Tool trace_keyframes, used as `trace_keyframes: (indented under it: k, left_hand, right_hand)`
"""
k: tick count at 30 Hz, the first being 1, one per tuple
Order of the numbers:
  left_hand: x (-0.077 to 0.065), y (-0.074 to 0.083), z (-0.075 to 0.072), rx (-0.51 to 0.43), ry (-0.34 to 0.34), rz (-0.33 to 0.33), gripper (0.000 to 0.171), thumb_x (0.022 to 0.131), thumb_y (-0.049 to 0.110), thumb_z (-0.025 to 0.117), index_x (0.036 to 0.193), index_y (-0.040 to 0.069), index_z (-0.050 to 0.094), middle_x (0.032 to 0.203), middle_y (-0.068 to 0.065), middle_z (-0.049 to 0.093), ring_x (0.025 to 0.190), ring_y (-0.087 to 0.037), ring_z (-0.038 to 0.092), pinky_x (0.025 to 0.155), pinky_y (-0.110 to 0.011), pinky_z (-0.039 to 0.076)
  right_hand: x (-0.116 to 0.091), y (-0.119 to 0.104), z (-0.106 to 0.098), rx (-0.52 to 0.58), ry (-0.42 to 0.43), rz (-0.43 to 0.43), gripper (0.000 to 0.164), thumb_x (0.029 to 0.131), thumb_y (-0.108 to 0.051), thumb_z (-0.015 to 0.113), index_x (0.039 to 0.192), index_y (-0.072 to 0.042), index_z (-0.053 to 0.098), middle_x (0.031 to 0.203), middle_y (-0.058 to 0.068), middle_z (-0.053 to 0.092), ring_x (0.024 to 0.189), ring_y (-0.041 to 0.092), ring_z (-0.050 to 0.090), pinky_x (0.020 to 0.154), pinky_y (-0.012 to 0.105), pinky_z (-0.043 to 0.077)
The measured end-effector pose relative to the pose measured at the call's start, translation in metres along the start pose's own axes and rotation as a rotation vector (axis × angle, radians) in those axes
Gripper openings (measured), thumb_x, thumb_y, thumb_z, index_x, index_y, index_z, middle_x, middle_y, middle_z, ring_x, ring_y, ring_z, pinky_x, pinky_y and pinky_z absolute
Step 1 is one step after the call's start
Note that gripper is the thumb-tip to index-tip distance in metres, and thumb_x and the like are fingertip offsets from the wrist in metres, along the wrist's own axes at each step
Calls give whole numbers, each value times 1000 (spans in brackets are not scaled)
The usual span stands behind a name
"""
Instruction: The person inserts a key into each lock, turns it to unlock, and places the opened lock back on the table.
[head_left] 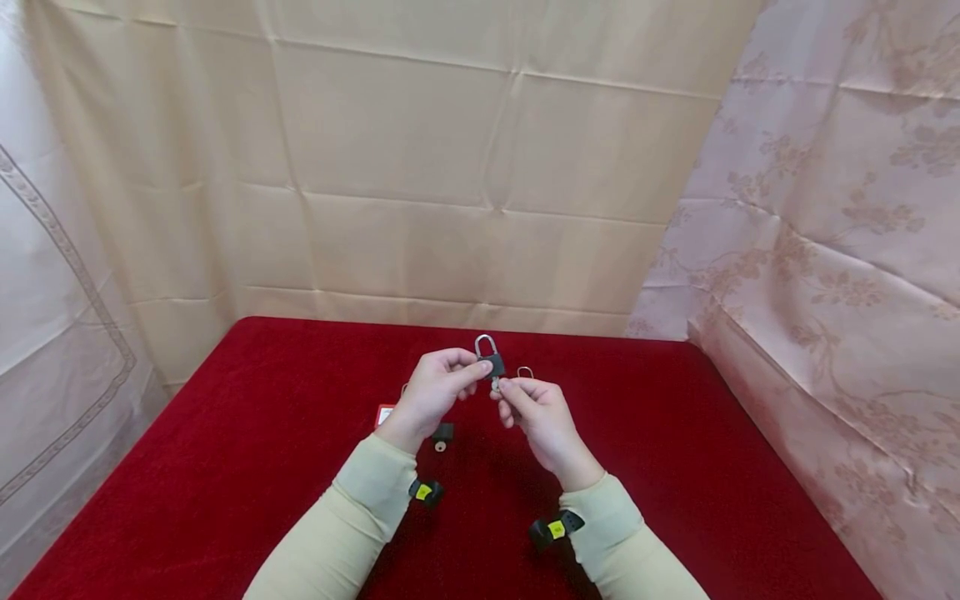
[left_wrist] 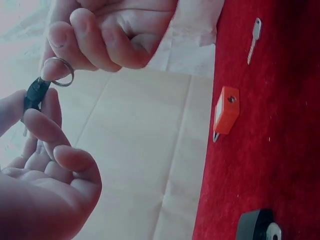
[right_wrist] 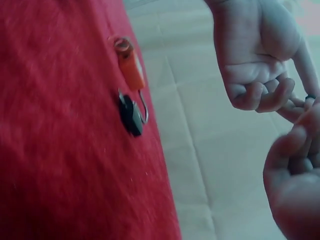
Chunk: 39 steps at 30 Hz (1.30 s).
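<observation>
My left hand pinches a small dark padlock between thumb and fingers, its silver shackle pointing up. Close below it, my right hand pinches a key at the underside of the lock's body. How deep the key sits in the lock is hidden by the fingers. In the left wrist view, a metal ring loops by the right fingertips, next to the dark padlock. In the right wrist view both hands meet at the right edge, and the lock is mostly hidden.
On the red cloth-covered table another black padlock lies with a key at it. An orange padlock and a loose key lie there too. Past the right hand, a thin shackle shows. Curtains hang behind.
</observation>
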<state>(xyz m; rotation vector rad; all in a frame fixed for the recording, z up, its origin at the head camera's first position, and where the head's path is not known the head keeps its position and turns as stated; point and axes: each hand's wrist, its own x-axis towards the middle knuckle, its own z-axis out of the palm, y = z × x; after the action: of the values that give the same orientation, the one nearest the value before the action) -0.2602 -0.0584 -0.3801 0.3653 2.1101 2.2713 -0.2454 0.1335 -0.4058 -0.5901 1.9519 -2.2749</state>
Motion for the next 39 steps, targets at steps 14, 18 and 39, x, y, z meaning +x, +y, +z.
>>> trace_keyframes:
  k: [14, 18, 39]
  left_hand:
    - [0, -1, 0, 82, 9, 18, 15, 94, 19, 74, 96, 5, 72, 69, -6, 61, 69, -24, 54, 64, -33, 42]
    - [0, -1, -1, 86, 6, 15, 14, 93, 19, 75, 97, 6, 72, 70, -6, 61, 71, -25, 55, 63, -32, 42]
    - [-2, 3, -2, 120, -24, -1, 13, 93, 17, 75, 99, 6, 73, 75, -8, 63, 71, -20, 56, 64, -31, 44]
  right_hand:
    - [0, 1, -1, -462, 61, -193, 18, 103, -17, 64, 94, -7, 76, 69, 4, 66, 62, 21, 60, 61, 38, 55]
    - [1, 1, -1, -456, 57, -199, 18, 103, -17, 63, 94, -7, 76, 69, 4, 66, 62, 21, 60, 61, 38, 55]
    - [-2, -22, -13, -596, 79, -266, 15, 100, -18, 67, 92, -10, 76, 70, 0, 66, 64, 32, 63, 57, 30, 52]
